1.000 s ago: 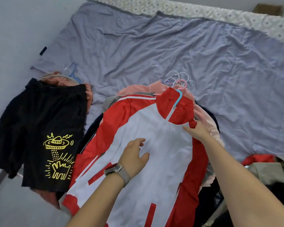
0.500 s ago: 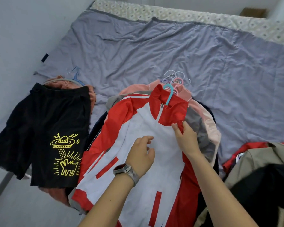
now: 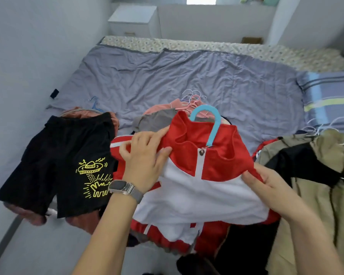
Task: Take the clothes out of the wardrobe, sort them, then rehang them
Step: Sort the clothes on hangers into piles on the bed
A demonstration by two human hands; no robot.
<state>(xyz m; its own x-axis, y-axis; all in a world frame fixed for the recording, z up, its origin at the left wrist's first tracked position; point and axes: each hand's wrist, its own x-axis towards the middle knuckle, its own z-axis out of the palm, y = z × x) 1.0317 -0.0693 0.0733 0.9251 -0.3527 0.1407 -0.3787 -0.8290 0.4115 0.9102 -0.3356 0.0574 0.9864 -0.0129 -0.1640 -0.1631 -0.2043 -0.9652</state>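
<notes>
The left hand (image 3: 145, 157) pinches the red shoulder of the red-and-white jacket (image 3: 199, 187); the right hand (image 3: 266, 187) grips its opposite edge, fingers partly hidden under fabric. A blue hanger (image 3: 213, 126) protrudes from the collar. Left of the left hand lie black printed shorts (image 3: 64, 161) on the bed (image 3: 167, 76). The garments underneath are mostly covered.

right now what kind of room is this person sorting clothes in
Most likely a small bedroom. The clothes lie on a bed spread with a wrinkled lavender-grey quilt, a blue plaid pillow sits at its right edge, and a white bedside cabinet stands against the far wall beyond the bed.
</notes>
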